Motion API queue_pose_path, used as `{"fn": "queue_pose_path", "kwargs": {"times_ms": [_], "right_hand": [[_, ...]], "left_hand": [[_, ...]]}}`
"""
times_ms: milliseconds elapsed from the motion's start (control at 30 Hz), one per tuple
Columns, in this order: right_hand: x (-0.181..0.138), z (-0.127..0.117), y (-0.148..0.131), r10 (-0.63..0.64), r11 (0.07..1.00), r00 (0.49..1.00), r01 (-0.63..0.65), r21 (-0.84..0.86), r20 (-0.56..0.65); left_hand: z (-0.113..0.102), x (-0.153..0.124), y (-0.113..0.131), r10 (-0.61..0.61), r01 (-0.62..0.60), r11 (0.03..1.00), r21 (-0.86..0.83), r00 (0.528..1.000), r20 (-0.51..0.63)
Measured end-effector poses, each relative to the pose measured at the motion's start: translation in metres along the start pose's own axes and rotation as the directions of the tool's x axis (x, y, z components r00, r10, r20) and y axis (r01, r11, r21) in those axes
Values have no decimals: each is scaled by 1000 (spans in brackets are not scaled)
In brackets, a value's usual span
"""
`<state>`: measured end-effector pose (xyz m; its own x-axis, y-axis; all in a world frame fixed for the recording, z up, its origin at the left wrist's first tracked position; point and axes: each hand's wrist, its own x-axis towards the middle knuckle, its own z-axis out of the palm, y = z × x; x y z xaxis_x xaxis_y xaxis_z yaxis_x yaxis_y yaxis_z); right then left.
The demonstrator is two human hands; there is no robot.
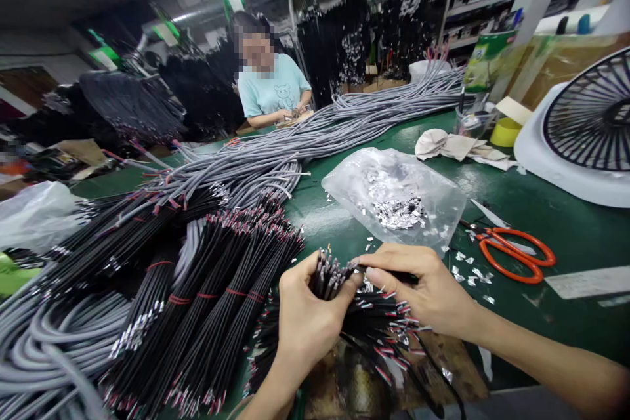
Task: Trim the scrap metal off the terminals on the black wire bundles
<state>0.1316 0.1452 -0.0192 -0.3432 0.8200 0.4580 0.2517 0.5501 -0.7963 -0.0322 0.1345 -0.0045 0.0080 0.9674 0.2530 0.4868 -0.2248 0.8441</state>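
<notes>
My left hand (308, 321) is closed around a bundle of black cables (329, 275) whose ends point up and away from me. Thumb and fingers of my right hand (418, 289) pinch a single black cable (394, 273) beside that bundle. Under both hands lies a loose pile of black cables (367, 318) with red, white and green wire ends. Just beyond my hands, a clear plastic bag (344, 177) holds small silvery foil pieces (401, 210). More foil bits (472, 275) are scattered to the right of my right hand.
Orange-handled scissors (516, 254) lie at the right, below a white fan (551, 164). Banded black cable bundles (211, 302) fill the left side. Long grey cables (315, 131) stretch across the green table (585, 236). A co-worker (273, 82) sits at the far side.
</notes>
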Motion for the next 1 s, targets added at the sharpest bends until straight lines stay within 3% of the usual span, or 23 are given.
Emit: {"fn": "queue_pose_path", "kwargs": {"times_ms": [133,367,500,633,733,833,900,967,1000], "right_hand": [[0,-1,-1,3,1000,1000,-3,-17,-17],[0,-6,0,31,999,998,-30,26,-48],[-1,-4,2,28,997,995,-20,78,-93],[0,0,5,93,995,988,-88,50,-121],[1,0,6,224,949,974,-225,223,28],[1,0,5,225,873,942,-308,378,249],[0,0,5,175,943,966,-219,249,190],[-2,1,6,58,995,998,-58,-80,1],[-2,1,6,-28,968,997,8,-249,-75]], "left_hand": [[-1,0,-3,-48,48,998,-30,999,5],[-11,3,-1,-136,199,957,-212,951,278],[-9,3,2,-110,177,973,-147,919,379],[-7,2,0,-92,133,988,-83,920,381],[-7,4,0,-85,137,983,-126,934,347],[-6,6,1,-80,146,972,-183,943,324],[-4,6,1,-90,149,975,-163,942,322],[-2,4,0,-97,145,982,-124,938,333],[-2,3,0,-97,141,984,-108,937,337]]}}
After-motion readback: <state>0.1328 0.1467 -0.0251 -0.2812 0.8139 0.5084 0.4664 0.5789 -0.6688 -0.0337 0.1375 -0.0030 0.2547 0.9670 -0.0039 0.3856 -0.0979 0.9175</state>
